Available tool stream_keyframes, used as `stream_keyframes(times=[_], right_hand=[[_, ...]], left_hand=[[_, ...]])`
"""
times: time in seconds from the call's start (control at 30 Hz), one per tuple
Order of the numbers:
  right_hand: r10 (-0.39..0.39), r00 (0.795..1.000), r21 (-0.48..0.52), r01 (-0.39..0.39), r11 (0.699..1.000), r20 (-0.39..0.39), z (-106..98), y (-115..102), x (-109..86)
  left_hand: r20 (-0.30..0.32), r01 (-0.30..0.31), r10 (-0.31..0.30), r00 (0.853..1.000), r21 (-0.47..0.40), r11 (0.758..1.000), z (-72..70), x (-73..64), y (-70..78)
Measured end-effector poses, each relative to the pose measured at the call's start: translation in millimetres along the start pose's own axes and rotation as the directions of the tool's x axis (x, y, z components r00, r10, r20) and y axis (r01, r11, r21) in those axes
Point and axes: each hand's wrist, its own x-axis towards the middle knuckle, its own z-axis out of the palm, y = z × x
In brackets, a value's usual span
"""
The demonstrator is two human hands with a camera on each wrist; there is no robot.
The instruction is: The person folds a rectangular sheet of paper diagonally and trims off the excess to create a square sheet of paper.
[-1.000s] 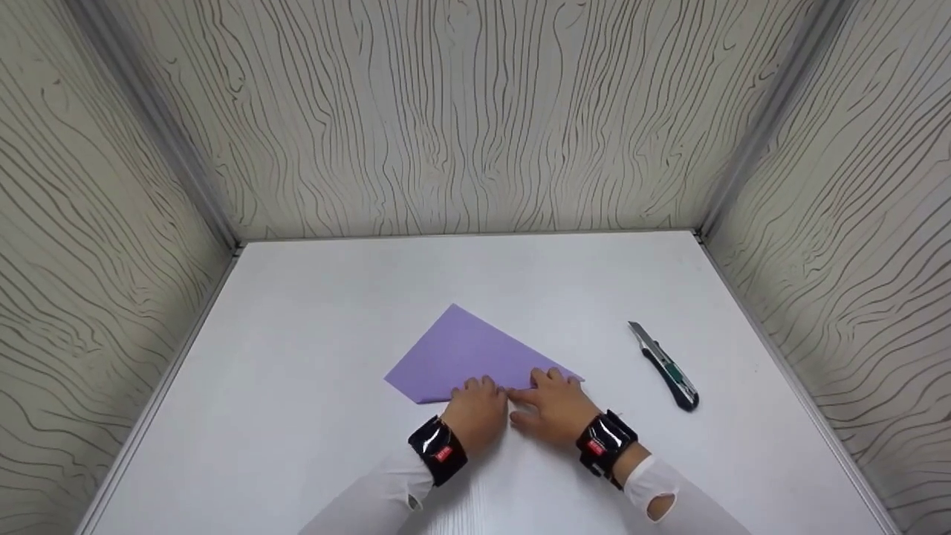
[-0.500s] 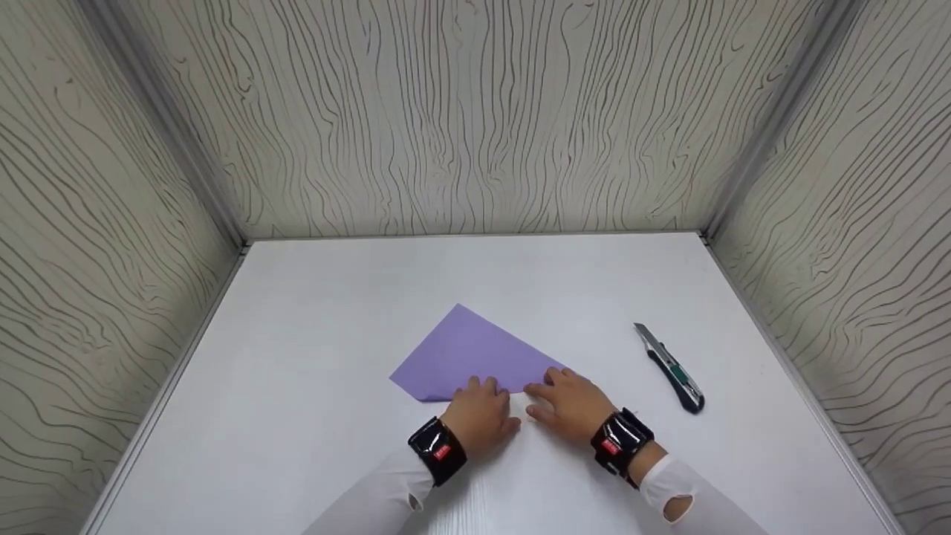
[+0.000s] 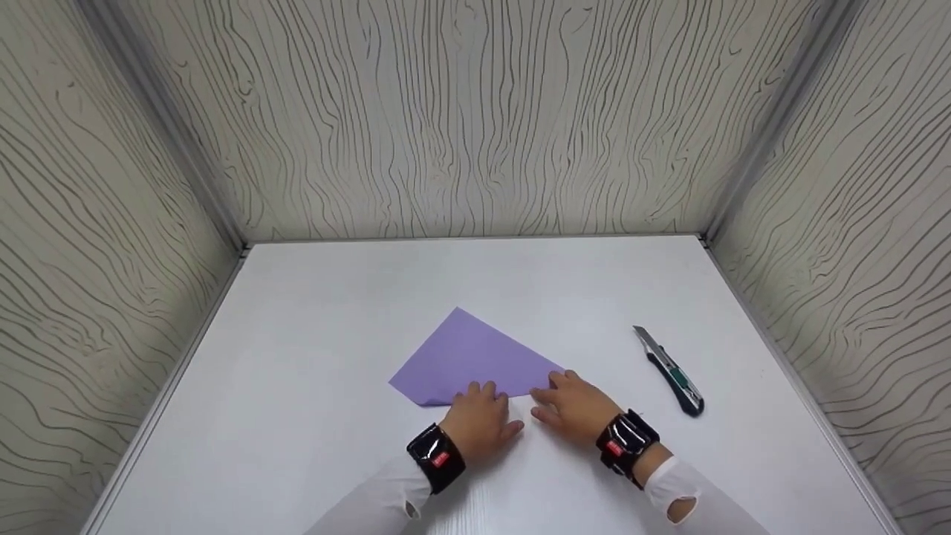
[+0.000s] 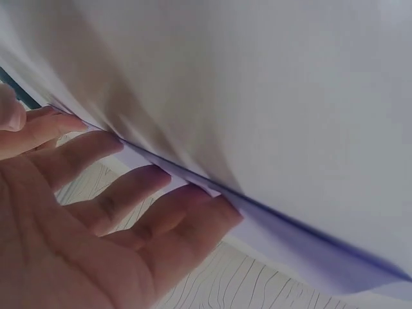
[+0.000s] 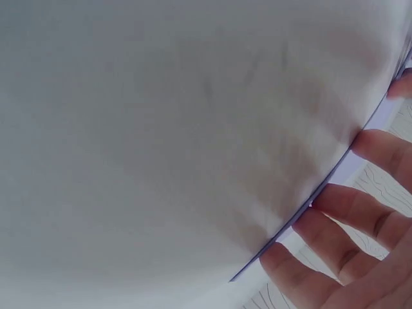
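Observation:
A folded sheet of purple paper (image 3: 472,357) lies flat on the white table, its near edge turned over into a fold. My left hand (image 3: 479,427) presses its fingertips on that folded edge near the middle, thumb out to the side. Further right along the same edge, my right hand (image 3: 579,409) rests its fingertips on the paper near its right corner, which the fingers cover. In the left wrist view the fingers (image 4: 187,238) touch the folded paper (image 4: 302,248) in a row. The right wrist view has the fingers (image 5: 341,248) spread along the crease, pressing down.
A utility knife (image 3: 672,375) with its blade out lies on the table (image 3: 319,319) to the right of the paper. Wood-grain panels (image 3: 475,126) stand at the back and on both sides.
My right hand has slid to the right along the folded edge, away from the left hand. The left hand stays on the edge, its thumb now spread out to the right.

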Motion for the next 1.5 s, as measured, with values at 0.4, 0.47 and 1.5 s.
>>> stream_keyframes(times=[0.4,0.47,1.5], right_hand=[[0.007,0.999,0.046,-0.009,0.999,0.035,-6,-3,-1.8],[0.012,0.999,0.053,-0.014,0.999,0.047,-7,-2,-1.7],[0.088,0.995,-0.03,-0.09,0.995,-0.056,0,12,-10.2]], left_hand=[[-0.066,0.011,-0.011,0.998,0.005,1.0,-3.2,-18.4,-20.2],[-0.074,0.001,-0.001,0.997,0.007,1.0,-2.6,-20.6,-22.4],[-0.023,0.077,-0.078,0.997,-0.046,0.996,-2.5,-26.4,-20.2]])
